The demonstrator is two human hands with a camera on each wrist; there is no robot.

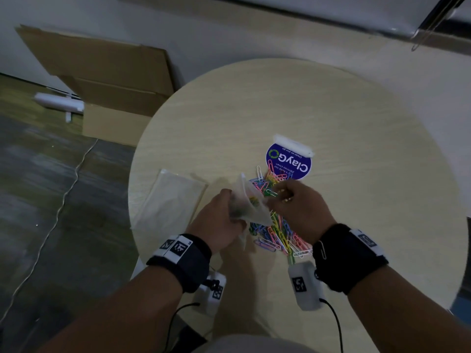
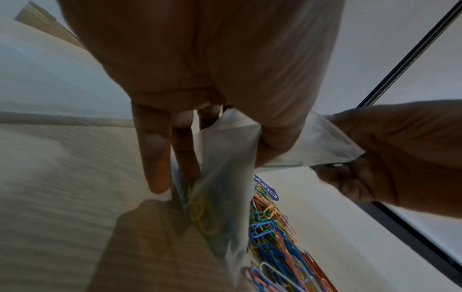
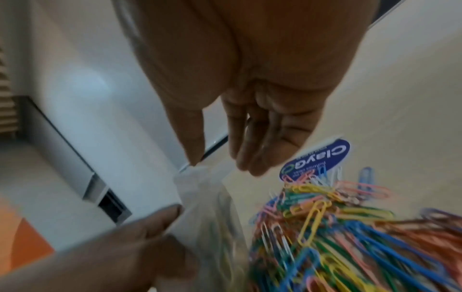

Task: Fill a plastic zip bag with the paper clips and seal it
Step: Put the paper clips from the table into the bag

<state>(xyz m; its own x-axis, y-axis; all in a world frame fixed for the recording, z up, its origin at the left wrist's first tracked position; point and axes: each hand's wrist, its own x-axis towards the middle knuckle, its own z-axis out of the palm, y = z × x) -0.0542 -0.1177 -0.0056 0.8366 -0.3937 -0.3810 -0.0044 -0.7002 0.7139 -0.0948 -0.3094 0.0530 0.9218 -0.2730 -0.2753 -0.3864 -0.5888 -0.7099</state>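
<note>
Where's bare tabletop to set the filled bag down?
Free: far half of the round table beyond the ClayGo sticker, and the right side past the right hand. Crowded: the paper clips between the hands, and the spare bags left of the left hand.

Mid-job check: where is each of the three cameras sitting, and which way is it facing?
Head: worn high, facing down at the round table; both forearms show.
Left wrist: looks along the left hand gripping the zip bag.
Right wrist: looks along the right hand above the paper clips.
All share bag, clips and blue sticker.
</note>
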